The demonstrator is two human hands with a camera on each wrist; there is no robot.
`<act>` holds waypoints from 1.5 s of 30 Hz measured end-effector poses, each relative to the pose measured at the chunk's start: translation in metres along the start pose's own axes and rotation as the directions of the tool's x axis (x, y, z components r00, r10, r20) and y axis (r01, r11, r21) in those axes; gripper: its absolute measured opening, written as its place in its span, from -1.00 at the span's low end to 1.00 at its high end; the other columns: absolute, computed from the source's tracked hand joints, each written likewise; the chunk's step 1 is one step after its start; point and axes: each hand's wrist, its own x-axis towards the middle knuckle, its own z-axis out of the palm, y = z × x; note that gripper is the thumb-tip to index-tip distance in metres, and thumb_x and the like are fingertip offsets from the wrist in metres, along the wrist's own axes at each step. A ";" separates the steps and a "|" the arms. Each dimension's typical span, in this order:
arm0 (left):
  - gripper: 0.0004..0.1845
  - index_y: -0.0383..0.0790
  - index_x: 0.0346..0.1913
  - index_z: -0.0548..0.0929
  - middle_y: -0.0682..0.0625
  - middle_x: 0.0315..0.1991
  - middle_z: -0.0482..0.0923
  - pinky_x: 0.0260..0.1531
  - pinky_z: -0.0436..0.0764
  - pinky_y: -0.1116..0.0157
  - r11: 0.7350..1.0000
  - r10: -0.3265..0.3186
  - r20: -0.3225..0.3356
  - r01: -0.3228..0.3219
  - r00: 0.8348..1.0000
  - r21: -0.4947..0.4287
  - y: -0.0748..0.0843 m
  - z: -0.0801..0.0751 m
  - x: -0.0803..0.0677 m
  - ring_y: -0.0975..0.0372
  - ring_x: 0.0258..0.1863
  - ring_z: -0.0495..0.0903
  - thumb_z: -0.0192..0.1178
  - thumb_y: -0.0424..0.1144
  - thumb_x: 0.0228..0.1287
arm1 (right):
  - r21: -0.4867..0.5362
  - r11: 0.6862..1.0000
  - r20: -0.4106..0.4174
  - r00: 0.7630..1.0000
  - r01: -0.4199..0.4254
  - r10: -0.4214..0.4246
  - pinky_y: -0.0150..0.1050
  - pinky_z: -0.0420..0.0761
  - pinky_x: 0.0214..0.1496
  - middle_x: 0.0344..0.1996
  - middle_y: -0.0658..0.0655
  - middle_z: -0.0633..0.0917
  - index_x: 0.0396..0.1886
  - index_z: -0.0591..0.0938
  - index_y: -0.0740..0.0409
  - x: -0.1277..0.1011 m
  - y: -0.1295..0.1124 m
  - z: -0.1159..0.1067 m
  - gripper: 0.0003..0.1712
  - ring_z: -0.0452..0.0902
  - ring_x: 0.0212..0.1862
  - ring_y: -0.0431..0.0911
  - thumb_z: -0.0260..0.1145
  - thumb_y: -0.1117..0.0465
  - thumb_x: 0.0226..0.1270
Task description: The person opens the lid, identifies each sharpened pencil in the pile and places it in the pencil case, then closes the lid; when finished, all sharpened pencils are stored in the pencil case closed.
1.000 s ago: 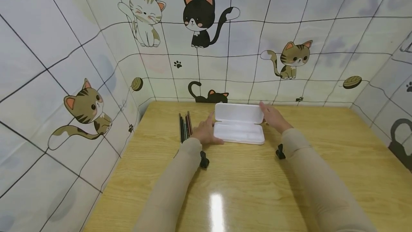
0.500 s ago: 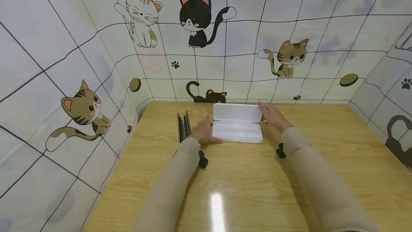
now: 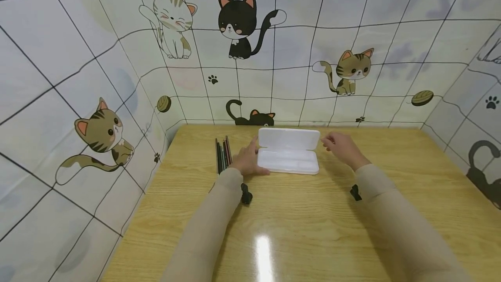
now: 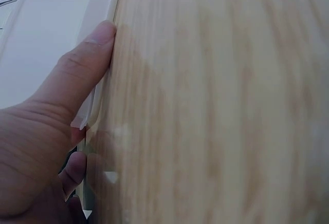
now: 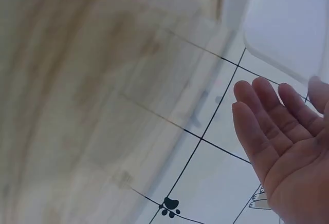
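Observation:
A white pencil case (image 3: 287, 161) stands unfolded near the table's far edge, its lid (image 3: 288, 138) raised at the back and nothing in its tray. My left hand (image 3: 246, 161) holds the case's left end, thumb along the front edge and fingers beside the left side. In the left wrist view, the thumb (image 4: 77, 72) lies against the white rim, with the other fingers partly hidden below. My right hand (image 3: 341, 146) hovers just right of the lid, apart from it. The right wrist view shows its fingers (image 5: 282, 116) loosely bent, holding nothing.
Several dark pencils (image 3: 223, 153) lie side by side left of the left hand, their near ends hidden by the arm. A cat-printed wall cloth (image 3: 297, 55) rises behind the wooden table (image 3: 305, 229) and along both sides.
My right hand has let go of the lid's right edge and drawn back to the right. The lid stays raised, and the left hand keeps its place on the case.

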 end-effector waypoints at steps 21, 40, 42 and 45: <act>0.59 0.24 0.64 -0.23 0.09 0.27 0.56 0.22 0.35 -0.14 1.000 0.003 -0.010 -0.003 1.000 -0.006 -0.006 0.002 0.004 0.07 0.21 0.44 0.68 0.31 -0.43 | -0.061 0.985 0.277 0.951 0.161 -0.138 0.17 0.40 0.34 0.40 0.51 0.32 0.48 -0.51 0.52 -0.017 -0.010 0.031 0.42 0.48 0.27 0.24 0.47 0.07 0.33; 0.59 0.29 0.63 -0.22 0.05 0.28 0.56 0.24 0.32 -0.22 1.000 0.019 -0.030 -0.020 0.999 -0.005 -0.006 0.005 0.010 0.01 0.26 0.44 0.67 0.34 -0.47 | 0.081 0.993 0.366 0.924 0.085 -0.109 0.17 0.25 0.37 0.34 0.39 0.27 0.48 -0.66 0.29 -0.003 -0.002 0.020 0.57 0.31 0.20 0.16 0.53 0.00 0.25; 0.60 0.27 0.64 -0.22 0.04 0.29 0.56 0.25 0.31 -0.23 1.000 0.016 -0.022 -0.016 1.000 0.002 -0.007 0.005 0.009 0.00 0.28 0.43 0.66 0.36 -0.48 | 0.065 0.993 0.352 0.929 0.097 -0.114 0.12 0.34 0.28 0.34 0.39 0.30 0.49 -0.65 0.30 -0.003 0.000 0.022 0.58 0.39 0.09 0.12 0.54 -0.01 0.23; 0.61 0.19 0.65 -0.22 0.04 0.31 0.54 0.28 0.28 -0.26 1.000 0.019 -0.012 -0.019 1.000 0.007 -0.009 0.005 0.008 -0.02 0.33 0.40 0.64 0.38 -0.46 | 0.008 0.993 0.307 0.945 0.118 -0.114 -0.01 0.43 0.14 0.31 0.35 0.39 0.50 -0.62 0.30 -0.004 0.001 0.027 0.61 0.46 -0.06 0.03 0.57 -0.06 0.17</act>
